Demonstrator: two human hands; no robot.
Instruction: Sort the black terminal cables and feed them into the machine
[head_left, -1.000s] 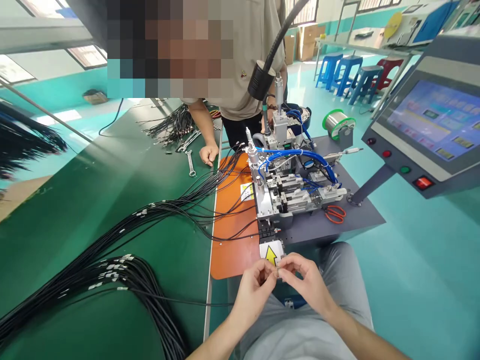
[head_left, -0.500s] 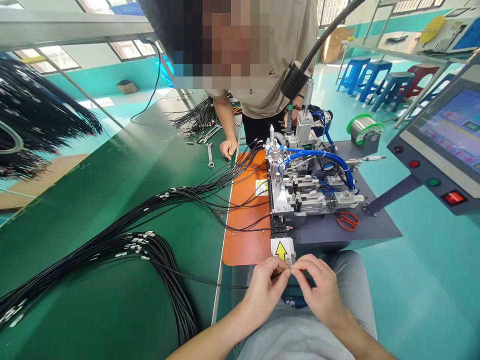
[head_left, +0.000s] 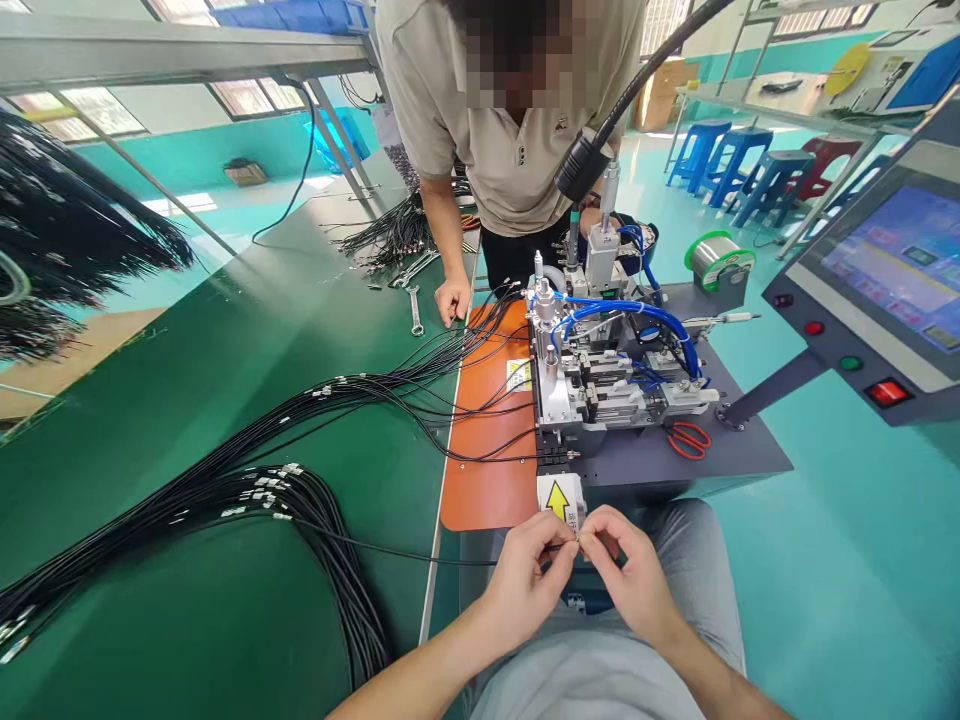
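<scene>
My left hand [head_left: 523, 580] and my right hand [head_left: 630, 574] meet in front of me, fingertips pinching the end of a thin black cable [head_left: 420, 560] at about the same spot. The pinched tip is small and mostly hidden by my fingers. From there the cable runs left to a large bundle of black cables with small metal-and-white tags [head_left: 292, 500] on the green workbench [head_left: 187, 630]. Just above my fingers is a white label with a yellow arrow [head_left: 558, 498] on the front of a pneumatic wire-processing machine [head_left: 592, 370].
A co-worker's hand [head_left: 452, 300] rests on the bench near a steel spanner [head_left: 415, 310]. An orange mat [head_left: 480, 470] lies beside the machine, with red-handled scissors [head_left: 688, 440] on its grey base. A touchscreen control panel [head_left: 900, 265] stands at right.
My fingertips have come closer together around the cable end. The view has swung slightly, and the co-worker now leans further over the bench.
</scene>
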